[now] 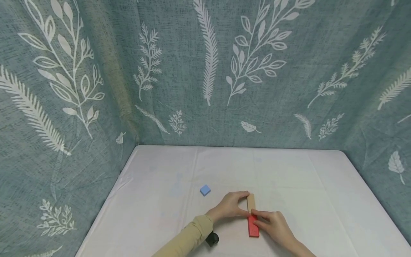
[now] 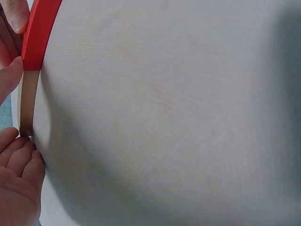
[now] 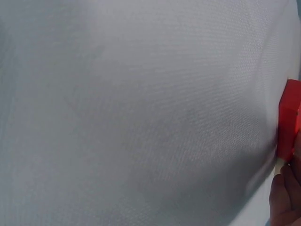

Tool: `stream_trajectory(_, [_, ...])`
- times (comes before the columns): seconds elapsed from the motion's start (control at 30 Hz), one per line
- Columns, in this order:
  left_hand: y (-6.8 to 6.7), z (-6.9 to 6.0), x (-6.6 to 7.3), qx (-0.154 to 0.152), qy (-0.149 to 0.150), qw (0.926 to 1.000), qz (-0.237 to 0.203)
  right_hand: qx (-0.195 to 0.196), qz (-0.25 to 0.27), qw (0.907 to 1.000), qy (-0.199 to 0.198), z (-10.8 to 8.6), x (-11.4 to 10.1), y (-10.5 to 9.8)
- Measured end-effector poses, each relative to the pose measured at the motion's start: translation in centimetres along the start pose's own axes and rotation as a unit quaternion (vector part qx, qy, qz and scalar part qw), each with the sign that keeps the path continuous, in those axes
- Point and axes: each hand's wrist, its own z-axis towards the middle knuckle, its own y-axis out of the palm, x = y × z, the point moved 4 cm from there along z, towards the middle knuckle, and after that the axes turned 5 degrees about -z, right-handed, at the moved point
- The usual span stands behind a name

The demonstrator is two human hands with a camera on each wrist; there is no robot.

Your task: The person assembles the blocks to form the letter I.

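Two long blocks lie end to end on the white-covered table: a plain wooden block [image 1: 251, 201] at the far end and a red block [image 1: 253, 230] nearer. My left hand [image 1: 227, 207] spans the wooden block, fingertips at its far end and thumb close to the joint with the red one. With thumb and fingers my right hand [image 1: 272, 223] pinches the red block near that joint. In the left wrist view the red block [image 2: 40, 35] meets the wooden block [image 2: 28, 101] end on. Only part of the red block [image 3: 288, 125] shows in the right wrist view, beside fingers.
A small blue square block [image 1: 205, 190] lies on the table left of and beyond the left hand. A black device [image 1: 212, 238] sits by the left sleeve [image 1: 189, 235]. A green leaf-patterned curtain [image 1: 179, 71] surrounds the white table [image 1: 154, 200] at the back and sides.
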Motion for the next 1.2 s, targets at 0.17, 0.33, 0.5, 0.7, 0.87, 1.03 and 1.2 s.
stream_trajectory(0.17, [-0.1, -0.2, 0.2, 0.002, 0.008, 0.9998, 0.015, -0.022, 0.011, 0.9996, 0.015, 0.1, 0.0, 0.0])
stream_trajectory(0.33, [-0.2, -0.4, 0.3, -0.001, 0.005, 0.9998, 0.02, -0.021, 0.01, 0.9997, 0.011, 0.1, 0.0, 0.0])
stream_trajectory(0.5, [-0.7, -0.3, 0.4, 0.004, 0.008, 0.9997, 0.023, -0.018, 0.004, 0.9998, 0.001, 0.1, 0.1, 0.0])
stream_trajectory(0.7, [-2.7, -0.4, 0.6, 0.007, -0.005, 0.9997, -0.021, -0.011, -0.001, 0.9999, -0.009, 0.1, 0.0, 0.0])
stream_trajectory(0.87, [-5.5, -1.4, 0.4, 0.026, -0.005, 0.9982, -0.054, -0.024, 0.015, 0.9996, 0.006, 0.2, -0.1, 0.1])
stream_trajectory(1.03, [-8.7, -2.5, -0.6, 0.055, 0.013, 0.9977, -0.038, -0.03, 0.016, 0.9991, 0.024, 0.1, 0.0, 0.2])
stream_trajectory(1.2, [-11.6, -3.6, -2.2, 0.095, -0.005, 0.9936, -0.061, -0.029, 0.014, 0.9991, 0.027, 0.0, 0.0, 0.1])
